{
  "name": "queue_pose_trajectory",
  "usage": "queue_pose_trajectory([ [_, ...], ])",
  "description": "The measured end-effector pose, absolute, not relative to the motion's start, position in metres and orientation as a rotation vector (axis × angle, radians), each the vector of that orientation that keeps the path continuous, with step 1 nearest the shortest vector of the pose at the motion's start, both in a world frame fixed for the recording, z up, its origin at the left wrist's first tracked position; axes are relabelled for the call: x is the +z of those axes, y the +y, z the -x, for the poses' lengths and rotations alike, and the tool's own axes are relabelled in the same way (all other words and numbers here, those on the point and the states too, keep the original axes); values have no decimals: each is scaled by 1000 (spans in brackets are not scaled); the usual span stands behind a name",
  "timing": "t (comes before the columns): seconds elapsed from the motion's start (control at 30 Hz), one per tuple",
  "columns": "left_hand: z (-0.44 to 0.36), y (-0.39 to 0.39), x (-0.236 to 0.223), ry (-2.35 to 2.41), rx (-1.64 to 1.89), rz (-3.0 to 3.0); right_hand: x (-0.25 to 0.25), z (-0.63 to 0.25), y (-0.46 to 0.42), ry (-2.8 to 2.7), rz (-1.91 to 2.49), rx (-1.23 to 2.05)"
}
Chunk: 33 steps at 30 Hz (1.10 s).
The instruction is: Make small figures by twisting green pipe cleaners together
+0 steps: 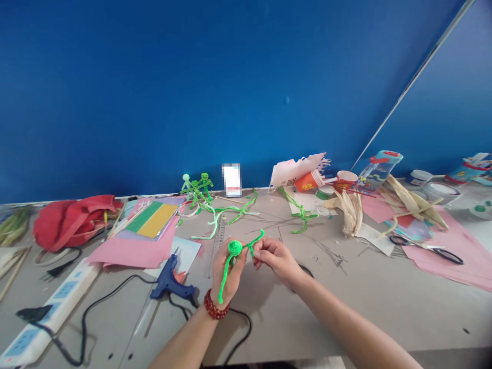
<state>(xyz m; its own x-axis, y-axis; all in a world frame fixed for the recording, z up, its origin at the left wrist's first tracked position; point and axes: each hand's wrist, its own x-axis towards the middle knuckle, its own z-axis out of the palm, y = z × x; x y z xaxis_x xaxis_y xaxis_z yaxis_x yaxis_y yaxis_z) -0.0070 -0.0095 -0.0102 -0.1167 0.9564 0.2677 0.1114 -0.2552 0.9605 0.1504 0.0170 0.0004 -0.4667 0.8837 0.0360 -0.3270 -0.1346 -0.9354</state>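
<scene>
Over the front middle of the table, my left hand [225, 274] is closed around a bright green pipe-cleaner figure [235, 248]. A coiled round ball tops the figure, and one long green strand hangs down over my palm. My right hand [277, 260] pinches another part of the figure, just right of the ball, where a short strand sticks up between the two hands. My fingers hide the rest of the figure. Several finished-looking green pipe-cleaner figures [197, 187] stand at the back by the wall, with loose green pipe cleaners [240, 209] beside them.
A blue hot glue gun [171, 283] with its cord lies left of my hands, near a white power strip [49, 312]. Behind my hands are a ruler [219, 238] and thin wires [326, 251]. Scissors [426, 247], dried husks [349, 210] and pink paper [453, 256] lie right.
</scene>
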Motion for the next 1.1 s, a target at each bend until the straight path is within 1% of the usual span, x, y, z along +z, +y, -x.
queue_pose_trajectory([
  [0.1,6,-9,-8,1255,1439,-1419,0,-154,18,-1357,685,1644],
  [0.23,4,-9,-9,1173,1403,-1222,-4,-160,20,-1580,797,1194],
  [0.33,4,-8,-12,1111,1365,-1154,-6,-163,21,-1724,828,984],
  [0.4,4,-7,-14,1095,1357,-1133,-6,-163,20,-1820,812,830],
  [0.57,2,-7,-13,1068,1378,-1117,-4,-164,20,-1996,676,200],
  [0.63,2,-7,-12,1068,1373,-1110,-3,-167,22,-1980,636,60],
  [0.73,3,-7,-12,1077,1342,-1128,1,-172,25,-1998,660,-11],
  [0.87,6,-7,-13,1116,1310,-1242,7,-177,28,-2100,676,-11],
  [0.97,6,-8,-9,1138,1342,-1356,10,-178,29,-2087,668,76],
  [1.1,6,-11,-1,1186,1379,-1527,10,-176,29,-2040,673,278],
])
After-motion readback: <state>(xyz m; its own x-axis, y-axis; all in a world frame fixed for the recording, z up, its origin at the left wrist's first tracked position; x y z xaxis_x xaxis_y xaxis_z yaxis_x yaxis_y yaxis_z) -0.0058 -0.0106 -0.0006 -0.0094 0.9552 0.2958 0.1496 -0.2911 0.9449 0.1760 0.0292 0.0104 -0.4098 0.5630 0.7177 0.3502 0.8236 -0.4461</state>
